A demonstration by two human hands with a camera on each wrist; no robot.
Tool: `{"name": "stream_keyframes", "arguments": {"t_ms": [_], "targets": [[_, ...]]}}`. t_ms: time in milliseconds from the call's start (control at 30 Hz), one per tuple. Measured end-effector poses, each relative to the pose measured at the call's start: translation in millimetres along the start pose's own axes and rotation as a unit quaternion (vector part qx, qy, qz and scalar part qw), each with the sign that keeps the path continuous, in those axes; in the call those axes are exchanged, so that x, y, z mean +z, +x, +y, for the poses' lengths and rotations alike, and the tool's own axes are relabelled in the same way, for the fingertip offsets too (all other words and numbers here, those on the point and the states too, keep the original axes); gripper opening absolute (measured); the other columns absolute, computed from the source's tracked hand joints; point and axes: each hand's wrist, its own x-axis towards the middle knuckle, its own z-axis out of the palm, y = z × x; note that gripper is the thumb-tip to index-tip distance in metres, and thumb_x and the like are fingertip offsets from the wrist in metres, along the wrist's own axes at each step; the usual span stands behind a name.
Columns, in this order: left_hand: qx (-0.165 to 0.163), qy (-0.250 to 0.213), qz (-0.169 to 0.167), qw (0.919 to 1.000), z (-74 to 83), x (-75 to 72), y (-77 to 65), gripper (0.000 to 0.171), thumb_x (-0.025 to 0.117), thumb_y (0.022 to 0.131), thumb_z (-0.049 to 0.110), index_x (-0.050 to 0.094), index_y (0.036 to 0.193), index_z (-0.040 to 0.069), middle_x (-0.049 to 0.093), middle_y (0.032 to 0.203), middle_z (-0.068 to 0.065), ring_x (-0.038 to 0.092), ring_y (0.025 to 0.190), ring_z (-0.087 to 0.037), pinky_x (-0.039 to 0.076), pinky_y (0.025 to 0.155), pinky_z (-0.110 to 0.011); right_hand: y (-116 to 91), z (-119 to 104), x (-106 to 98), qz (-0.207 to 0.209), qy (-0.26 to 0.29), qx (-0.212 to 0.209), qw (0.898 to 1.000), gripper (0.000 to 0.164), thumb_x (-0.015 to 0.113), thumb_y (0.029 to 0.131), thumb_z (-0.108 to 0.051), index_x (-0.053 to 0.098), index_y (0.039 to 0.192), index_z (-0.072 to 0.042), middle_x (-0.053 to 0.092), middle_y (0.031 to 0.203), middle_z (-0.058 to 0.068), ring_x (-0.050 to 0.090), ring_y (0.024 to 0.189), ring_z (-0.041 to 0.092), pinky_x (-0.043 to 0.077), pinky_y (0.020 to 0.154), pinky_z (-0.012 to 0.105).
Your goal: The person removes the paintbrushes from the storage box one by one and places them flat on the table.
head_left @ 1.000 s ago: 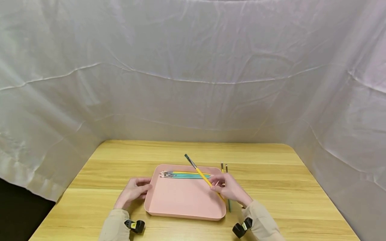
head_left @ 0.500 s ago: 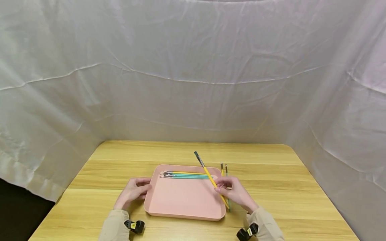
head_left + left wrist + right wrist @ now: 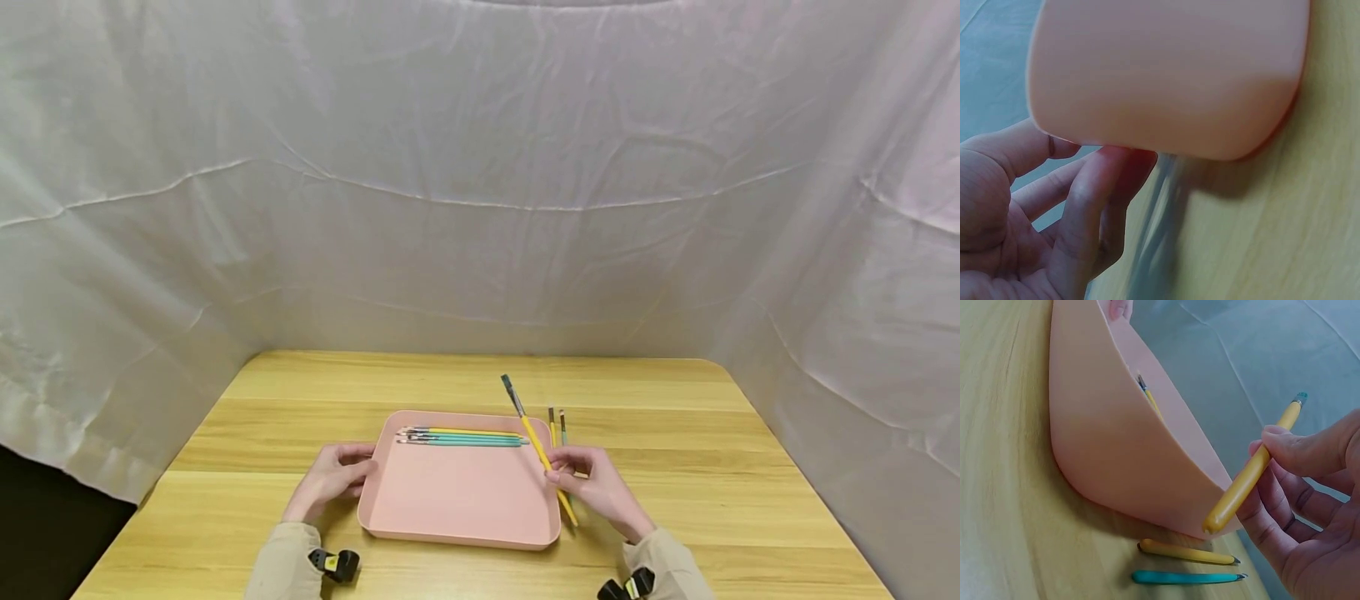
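A yellow-handled paintbrush (image 3: 535, 439) slants over the right side of the pink tray (image 3: 459, 496), its dark flat bristles up and away. My right hand (image 3: 598, 487) pinches its handle between thumb and fingers; the rounded handle end points down in the right wrist view. At the tray's left side, my left hand (image 3: 1054, 206) touches the outer wall with thumb and fingertips. Inside the tray, several yellow and teal paintbrushes (image 3: 468, 439) lie side by side along the far edge, bristles to the left.
Right of the tray, a yellow paintbrush (image 3: 1185, 551) and a teal paintbrush (image 3: 1185, 577) lie on the wooden table (image 3: 712, 500), partly behind my right hand in the head view. Grey cloth (image 3: 480, 250) hangs around the table's back and sides.
My right hand has moved right and slightly toward me with the yellow paintbrush, which now stands steeper in the head view. The left hand and tray look practically unmoved.
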Motion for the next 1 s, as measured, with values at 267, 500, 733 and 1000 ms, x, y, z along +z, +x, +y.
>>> {"name": "stream_keyframes", "arguments": {"t_ms": [267, 500, 733, 1000], "targets": [[0.002, 0.005, 0.002, 1.0000, 0.0, 0.0, 0.2, 0.042, 0.064, 0.095, 0.008, 0.058, 0.132, -0.012, 0.073, 0.108, -0.019, 0.067, 0.075, -0.011, 0.057, 0.060, -0.024, -3, 4, -4, 0.006, 0.019, 0.002, 1.000, 0.031, 0.072, 0.089, -0.006, 0.067, 0.115, 0.011, 0.069, 0.102, 0.025, 0.062, 0.084, 0.004, 0.053, 0.072, 0.019], [0.003, 0.002, 0.004, 1.0000, 0.8, 0.4, -0.8, 0.042, 0.064, 0.095, 0.007, 0.058, 0.131, -0.012, 0.073, 0.107, -0.019, 0.068, 0.075, -0.011, 0.057, 0.060, -0.024, -6, 9, -7, 0.021, 0.033, 0.009, 0.999, 0.034, 0.071, 0.089, -0.004, 0.065, 0.118, 0.013, 0.069, 0.101, 0.021, 0.062, 0.085, 0.003, 0.054, 0.073, 0.020], [0.004, -0.003, 0.001, 1.0000, 0.1, 0.2, -0.9, 0.042, 0.064, 0.094, 0.006, 0.058, 0.131, -0.013, 0.073, 0.107, -0.019, 0.068, 0.075, -0.010, 0.058, 0.061, -0.023, -7, 11, -6, 0.070, 0.053, 0.045, 0.995, 0.036, 0.072, 0.089, -0.003, 0.063, 0.120, 0.014, 0.070, 0.099, 0.013, 0.062, 0.083, 0.003, 0.053, 0.075, 0.018], [0.006, -0.009, -0.006, 0.9999, -0.6, -1.2, 0.1, 0.044, 0.065, 0.094, 0.007, 0.057, 0.131, -0.014, 0.074, 0.105, -0.017, 0.068, 0.075, -0.009, 0.058, 0.061, -0.024, -5, 14, -7, 0.147, 0.061, 0.112, 0.981, 0.035, 0.069, 0.088, 0.005, 0.062, 0.120, 0.016, 0.068, 0.096, 0.011, 0.062, 0.076, 0.006, 0.055, 0.072, 0.017]]}}
